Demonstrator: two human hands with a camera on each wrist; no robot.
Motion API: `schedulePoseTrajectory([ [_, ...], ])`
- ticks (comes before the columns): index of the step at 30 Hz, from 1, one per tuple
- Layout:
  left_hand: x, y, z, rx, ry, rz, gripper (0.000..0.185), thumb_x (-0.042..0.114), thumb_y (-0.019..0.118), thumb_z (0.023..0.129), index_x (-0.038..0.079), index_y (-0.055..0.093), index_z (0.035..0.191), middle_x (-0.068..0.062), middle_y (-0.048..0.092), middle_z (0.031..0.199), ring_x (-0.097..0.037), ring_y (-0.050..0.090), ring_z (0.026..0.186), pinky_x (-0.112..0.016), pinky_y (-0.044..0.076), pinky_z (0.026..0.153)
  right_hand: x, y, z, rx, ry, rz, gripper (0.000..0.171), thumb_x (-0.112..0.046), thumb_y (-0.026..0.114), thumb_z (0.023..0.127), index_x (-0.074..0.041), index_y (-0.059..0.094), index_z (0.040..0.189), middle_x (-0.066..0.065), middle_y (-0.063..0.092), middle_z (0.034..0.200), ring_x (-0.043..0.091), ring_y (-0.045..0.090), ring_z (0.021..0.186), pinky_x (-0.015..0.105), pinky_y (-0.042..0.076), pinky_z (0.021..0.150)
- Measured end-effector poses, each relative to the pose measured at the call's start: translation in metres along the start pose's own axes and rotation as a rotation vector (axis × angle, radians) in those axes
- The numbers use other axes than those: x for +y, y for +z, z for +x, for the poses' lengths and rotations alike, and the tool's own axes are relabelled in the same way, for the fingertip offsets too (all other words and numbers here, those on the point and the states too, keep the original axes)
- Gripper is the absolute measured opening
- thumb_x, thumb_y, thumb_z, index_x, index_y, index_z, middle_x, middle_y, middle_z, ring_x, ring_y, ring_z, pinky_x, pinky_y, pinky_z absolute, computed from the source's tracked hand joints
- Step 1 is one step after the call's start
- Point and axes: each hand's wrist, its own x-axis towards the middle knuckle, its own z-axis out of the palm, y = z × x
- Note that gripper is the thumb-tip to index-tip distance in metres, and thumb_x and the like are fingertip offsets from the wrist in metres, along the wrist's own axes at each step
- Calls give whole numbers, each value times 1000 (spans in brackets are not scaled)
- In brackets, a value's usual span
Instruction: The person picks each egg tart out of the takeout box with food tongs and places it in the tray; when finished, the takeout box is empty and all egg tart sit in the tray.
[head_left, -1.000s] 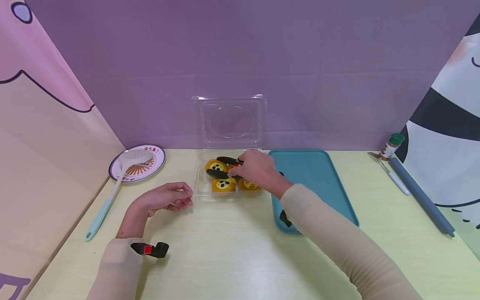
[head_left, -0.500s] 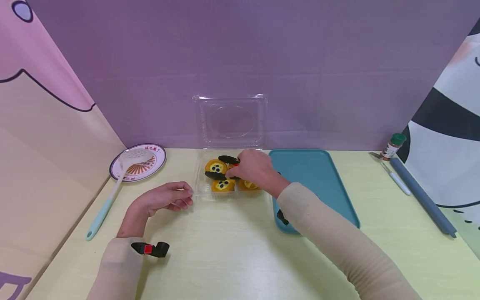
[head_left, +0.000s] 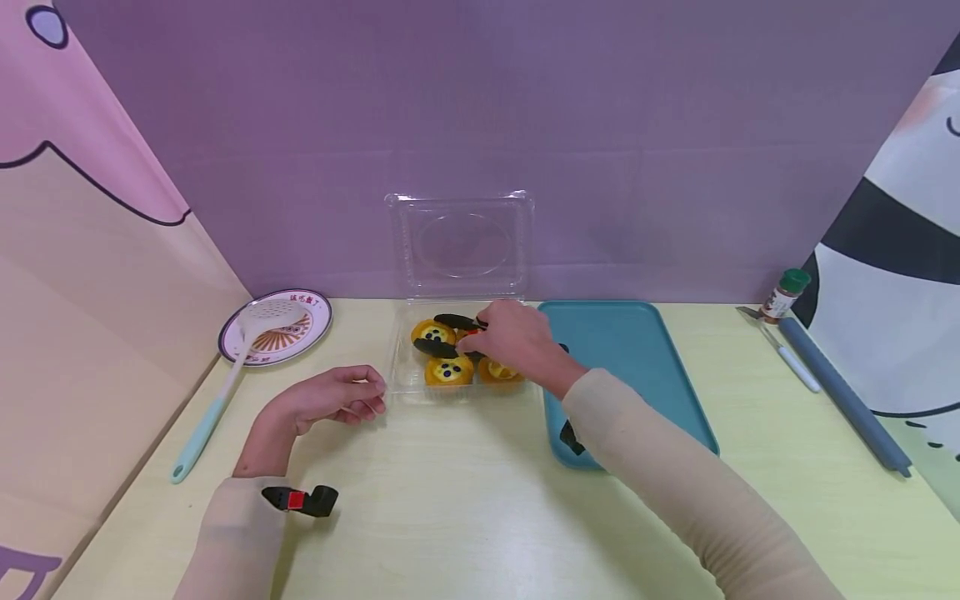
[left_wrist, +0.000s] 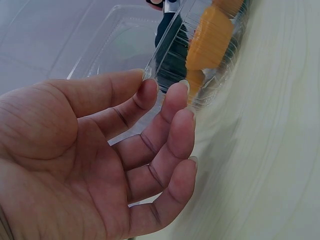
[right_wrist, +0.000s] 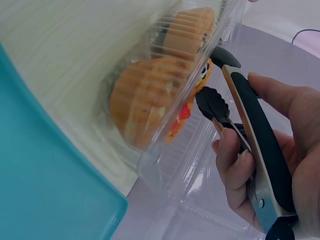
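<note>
A clear plastic box point(head_left: 401, 367) holds several egg tarts point(head_left: 448, 372) with yellow filling and dark berry dots; red bits top one of them. Its lid point(head_left: 463, 243) stands upright behind. My left hand point(head_left: 330, 394) pinches the box's front left corner between thumb and index finger, the other fingers loosely curled. Over the box my right hand point(head_left: 517, 337) grips black-and-steel tongs point(right_wrist: 262, 145). Their spread black tips point(head_left: 435, 348) lie around the back left tart in the head view. The right hand hides part of the back right tart.
A blue tray point(head_left: 637, 367) lies right of the box, under the right forearm. At left, a slotted skimmer point(head_left: 225, 383) rests across a patterned plate point(head_left: 315, 321). Far right are a green-capped spice jar point(head_left: 784, 295), a small white-handled knife point(head_left: 795, 365) and a grey bar point(head_left: 847, 396).
The tongs shifted slightly left half a second ago and are back near their former place. My left hand and the box have stayed put.
</note>
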Motion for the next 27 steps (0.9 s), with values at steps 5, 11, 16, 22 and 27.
schedulePoseTrajectory([
  [5,0,0,0,-2,3,-6,27,24,55,103,0,53,116,-4,68,96,-18,64,87,-32,53,79,5,-3,-5,18,-23,5,66,-61,69,86,-22,62,138,-5,51,63,11,33,45,25,24,43],
  [11,1,1,1,0,3,-8,27,24,55,103,0,54,116,-4,68,96,-17,64,86,-32,53,79,8,-6,-6,36,-29,-4,68,-63,68,86,-24,59,141,-2,56,64,11,27,43,26,23,42],
  [16,1,1,2,2,-1,6,29,26,55,103,0,55,115,-4,68,97,-18,64,88,-33,53,81,10,-10,-9,39,-28,7,69,-63,67,86,-24,57,142,-4,55,63,11,28,43,26,23,42],
  [22,-2,0,3,11,-10,19,32,29,56,103,-1,55,116,-4,69,97,-18,64,88,-33,53,82,18,-15,-14,48,-19,38,70,-63,67,86,-25,55,144,-6,33,51,12,23,42,26,21,41],
  [27,-3,-3,3,12,-7,26,34,29,55,103,-3,54,117,-5,69,98,-18,64,89,-34,53,82,28,-20,-20,92,-60,46,61,-62,67,87,-22,66,133,-5,44,64,13,32,45,27,24,42],
])
